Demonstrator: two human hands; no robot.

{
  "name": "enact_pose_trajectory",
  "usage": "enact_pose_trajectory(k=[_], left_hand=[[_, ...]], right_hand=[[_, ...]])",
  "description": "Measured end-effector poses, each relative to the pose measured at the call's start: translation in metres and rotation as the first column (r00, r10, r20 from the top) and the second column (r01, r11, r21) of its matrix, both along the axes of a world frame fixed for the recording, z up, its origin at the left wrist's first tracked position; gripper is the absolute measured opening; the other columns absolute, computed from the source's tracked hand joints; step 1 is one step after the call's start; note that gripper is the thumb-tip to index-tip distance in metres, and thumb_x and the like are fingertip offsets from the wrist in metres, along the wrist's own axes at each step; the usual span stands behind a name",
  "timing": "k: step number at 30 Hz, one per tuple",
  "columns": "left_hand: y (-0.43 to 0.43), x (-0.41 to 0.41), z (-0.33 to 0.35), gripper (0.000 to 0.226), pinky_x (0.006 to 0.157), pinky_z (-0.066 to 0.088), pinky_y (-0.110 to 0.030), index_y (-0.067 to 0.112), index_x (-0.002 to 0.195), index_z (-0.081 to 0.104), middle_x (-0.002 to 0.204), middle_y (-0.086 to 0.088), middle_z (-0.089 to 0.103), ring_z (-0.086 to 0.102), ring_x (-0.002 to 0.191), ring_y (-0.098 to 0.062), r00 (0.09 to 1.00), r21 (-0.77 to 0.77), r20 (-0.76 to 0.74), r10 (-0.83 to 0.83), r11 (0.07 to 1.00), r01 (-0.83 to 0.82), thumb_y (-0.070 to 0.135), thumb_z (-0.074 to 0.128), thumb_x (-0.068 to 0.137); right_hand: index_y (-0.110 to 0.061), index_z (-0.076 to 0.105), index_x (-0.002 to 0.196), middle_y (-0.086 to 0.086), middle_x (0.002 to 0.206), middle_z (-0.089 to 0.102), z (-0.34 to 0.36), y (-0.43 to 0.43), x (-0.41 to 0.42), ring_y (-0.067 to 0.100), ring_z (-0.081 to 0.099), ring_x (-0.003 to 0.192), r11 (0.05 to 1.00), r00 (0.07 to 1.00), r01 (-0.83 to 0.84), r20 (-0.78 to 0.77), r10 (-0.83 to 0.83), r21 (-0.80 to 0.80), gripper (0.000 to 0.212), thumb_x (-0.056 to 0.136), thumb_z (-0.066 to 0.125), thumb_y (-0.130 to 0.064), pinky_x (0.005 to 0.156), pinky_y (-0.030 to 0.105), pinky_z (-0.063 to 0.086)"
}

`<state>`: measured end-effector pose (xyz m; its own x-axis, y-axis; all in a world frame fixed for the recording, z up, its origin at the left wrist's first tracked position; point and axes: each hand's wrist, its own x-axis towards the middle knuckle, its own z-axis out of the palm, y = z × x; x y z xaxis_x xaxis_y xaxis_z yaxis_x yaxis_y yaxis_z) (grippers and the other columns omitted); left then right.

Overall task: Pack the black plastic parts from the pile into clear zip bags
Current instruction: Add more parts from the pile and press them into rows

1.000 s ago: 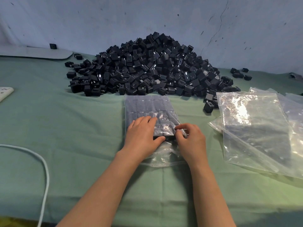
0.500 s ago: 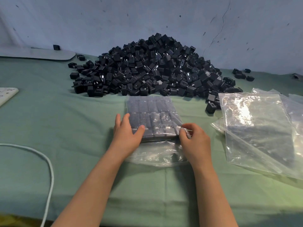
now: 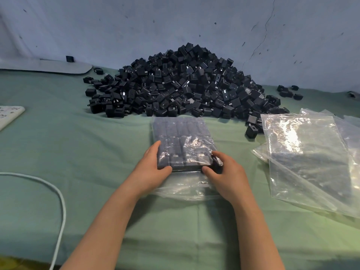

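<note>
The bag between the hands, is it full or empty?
Mostly full: rows of black parts fill the bag; only its near end lies flat.

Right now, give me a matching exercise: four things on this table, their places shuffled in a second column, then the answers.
1 pile of black parts
2 filled bag
3 empty bags
4 white cable

A right side of the green cloth
B between the left hand and right hand
C against the wall
D near left edge

Pairs: 1-C, 2-B, 3-A, 4-D
</note>
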<state>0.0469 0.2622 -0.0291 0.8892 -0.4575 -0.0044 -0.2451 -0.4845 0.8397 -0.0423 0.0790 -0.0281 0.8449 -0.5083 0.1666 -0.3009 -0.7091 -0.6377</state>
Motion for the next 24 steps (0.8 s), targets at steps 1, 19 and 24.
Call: enact_pose_trajectory(k=[1,19,24], left_hand=[[0.001,0.001,0.0,0.079,0.11,0.018,-0.02,0.022,0.151,0.011,0.157,0.006,0.018,0.021,0.142,-0.009,1.0,0.012,0.017,-0.016,1.0,0.016,0.019,0.061,0.09],[-0.017,0.035,0.005,0.078,0.104,0.02,-0.02,0.023,0.152,0.01,0.157,0.004,0.019,0.024,0.141,-0.014,0.981,0.151,0.185,-0.065,0.988,0.036,0.022,0.06,0.091],[-0.019,0.043,0.007,0.082,0.109,0.025,-0.028,0.023,0.152,0.011,0.156,0.002,0.023,0.027,0.14,-0.017,0.975,0.18,0.212,-0.068,0.983,0.029,0.027,0.063,0.089]], right_hand=[[-0.022,0.05,0.136,-0.004,0.132,0.057,0.0,0.0,0.001,0.015,0.052,0.119,1.0,1.0,0.01,0.005,-0.01,0.0,0.054,0.085,0.067,-0.032,0.094,0.024,0.037],[-0.022,0.052,0.133,0.003,0.127,0.06,0.013,-0.011,0.037,0.023,0.055,0.113,0.999,0.995,0.034,-0.095,-0.037,-0.037,0.049,0.087,0.066,-0.031,0.087,0.029,0.041],[-0.02,0.053,0.132,0.004,0.127,0.059,0.016,-0.013,0.043,0.024,0.054,0.114,0.999,0.991,0.022,-0.129,-0.026,-0.038,0.047,0.088,0.065,-0.029,0.085,0.029,0.04]])
